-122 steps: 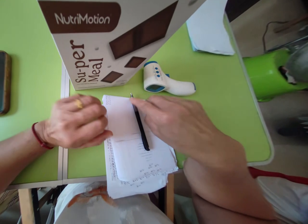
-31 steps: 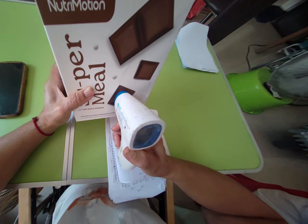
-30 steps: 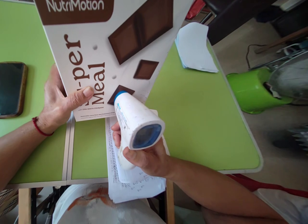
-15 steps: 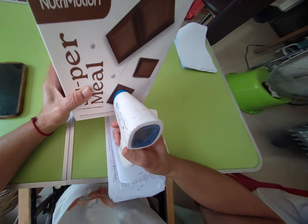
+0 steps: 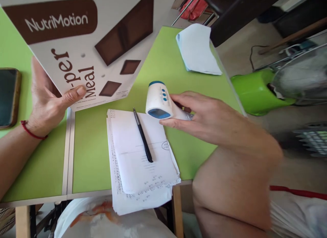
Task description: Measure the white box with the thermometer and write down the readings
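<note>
My left hand (image 5: 51, 98), a red string at its wrist, grips the lower left edge of a white and brown NutriMotion box (image 5: 87, 57), thumb on the printed front. The box is held tilted above the table. My right hand (image 5: 201, 117) is closed around the handle of a white infrared thermometer (image 5: 159, 98) with a blue rim, a dark screen and several blue buttons. The thermometer is tipped sideways over the table, to the right of the box. Below it, a black pen (image 5: 143, 137) rests on a stack of handwritten papers (image 5: 127, 156).
A phone (image 5: 9, 98) lies on the green table (image 5: 89, 169) at the left. Folded white paper (image 5: 198, 48) sits near its far right corner. A green bin (image 5: 255, 91) stands on the floor at the right. A metal seam (image 5: 68, 152) crosses the tabletop.
My right hand has swung right and turned the thermometer onto its side, uncovering the pen and papers. The box has shifted left and slightly away in view, still in my left hand.
</note>
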Demonstrator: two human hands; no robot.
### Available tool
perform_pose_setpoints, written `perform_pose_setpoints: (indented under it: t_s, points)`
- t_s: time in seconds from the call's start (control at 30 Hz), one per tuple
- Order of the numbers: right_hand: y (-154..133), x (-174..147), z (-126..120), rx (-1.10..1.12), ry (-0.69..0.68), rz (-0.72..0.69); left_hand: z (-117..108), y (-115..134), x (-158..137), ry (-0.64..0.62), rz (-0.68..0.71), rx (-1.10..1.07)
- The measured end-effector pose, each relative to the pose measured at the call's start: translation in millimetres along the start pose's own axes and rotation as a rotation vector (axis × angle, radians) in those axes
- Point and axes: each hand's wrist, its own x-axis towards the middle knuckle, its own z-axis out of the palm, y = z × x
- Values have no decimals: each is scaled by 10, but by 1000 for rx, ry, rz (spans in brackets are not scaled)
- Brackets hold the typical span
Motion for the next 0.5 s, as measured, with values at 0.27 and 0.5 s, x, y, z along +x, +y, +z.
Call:
perform_pose_setpoints:
  t_s: [0.27,0.5]
  points:
    - [144,165,102,-343,-240,202,48,-104,-16,-70,-54,14]
    - [185,194,133,-301,-200,158,127,69,-43,-116,78,378]
